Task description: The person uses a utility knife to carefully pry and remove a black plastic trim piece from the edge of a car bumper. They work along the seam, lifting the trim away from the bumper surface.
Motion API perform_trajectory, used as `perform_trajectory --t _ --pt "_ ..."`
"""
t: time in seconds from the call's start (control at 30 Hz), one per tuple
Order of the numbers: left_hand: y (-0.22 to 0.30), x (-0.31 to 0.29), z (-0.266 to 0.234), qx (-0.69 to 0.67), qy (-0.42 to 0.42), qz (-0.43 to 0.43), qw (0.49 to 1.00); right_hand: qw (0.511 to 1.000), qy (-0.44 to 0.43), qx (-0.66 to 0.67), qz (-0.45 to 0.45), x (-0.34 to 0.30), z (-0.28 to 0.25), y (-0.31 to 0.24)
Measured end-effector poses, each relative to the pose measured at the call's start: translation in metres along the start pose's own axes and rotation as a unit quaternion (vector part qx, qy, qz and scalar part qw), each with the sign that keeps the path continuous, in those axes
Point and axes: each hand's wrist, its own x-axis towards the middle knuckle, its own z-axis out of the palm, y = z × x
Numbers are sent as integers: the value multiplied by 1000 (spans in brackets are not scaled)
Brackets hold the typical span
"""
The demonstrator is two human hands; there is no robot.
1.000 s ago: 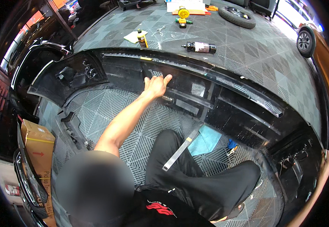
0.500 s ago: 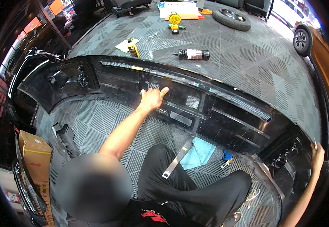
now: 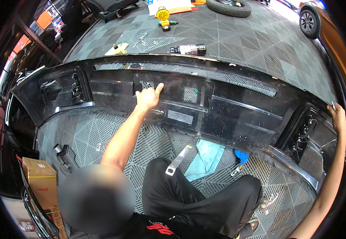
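One long black bumper point(image 3: 244, 103), slotted, dust-speckled, spanning both sides of left hand point(image 3: 148, 98). Left of that hand: curved end with wiring point(image 3: 76, 85). Left hand on bumper, thumb spread; cannot tell whether gripping. Right, lower: grey plate point(image 3: 180, 117). Silver strip point(image 3: 294, 166) lower left of right hand point(image 3: 338, 114), fingers bent at bumper's edge; hold unclear.
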Motion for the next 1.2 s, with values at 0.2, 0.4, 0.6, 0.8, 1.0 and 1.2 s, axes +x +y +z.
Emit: perform_trajectory --t 0.2,0.4,0.6,0.8,1.0,1.2 --pt "5 14 21 -146 101 -44 983 998 48 -20 -35 24 22 -4" --pt "15 25 42 -140 156 -65 976 996 80 -35 -32 39 41 6" --pt "23 25 52 -104 172 -36 979 985 121 -115 -41 60 68 1" --pt "30 34 55 -121 132 -84 980 962 206 99 -150 -9 89 -156" --pt "38 37 48 -153 126 -104 975 886 -62 265 -375 -157 131 -353" --pt "38 40 45 -152 133 -87 976 856 -94 350 -368 -172 157 -441"
